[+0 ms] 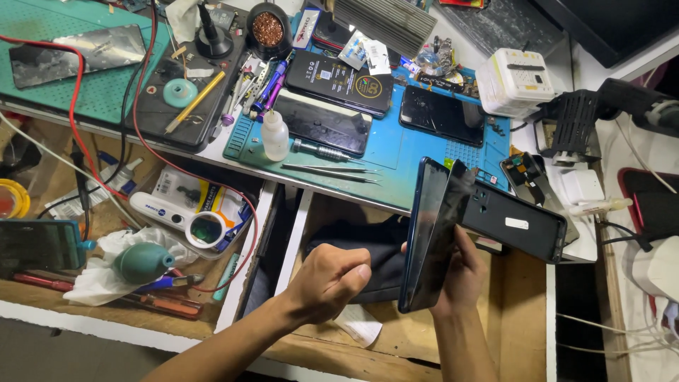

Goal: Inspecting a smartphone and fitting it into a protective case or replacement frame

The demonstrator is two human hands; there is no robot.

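My right hand holds a dark smartphone upright on its edge, just below the front edge of the blue work mat. The phone's screen panel is lifted away from its black back housing, which swings out to the right. My left hand is curled into a loose fist just left of the phone, thumb towards the screen's edge; I cannot see anything in it. Both hands hover over an open wooden drawer.
On the mat lie three dark phones, tweezers, a screwdriver and a small white bottle. A white box stands at the back right. The left shelf holds a magnifier, a green blower, red wires.
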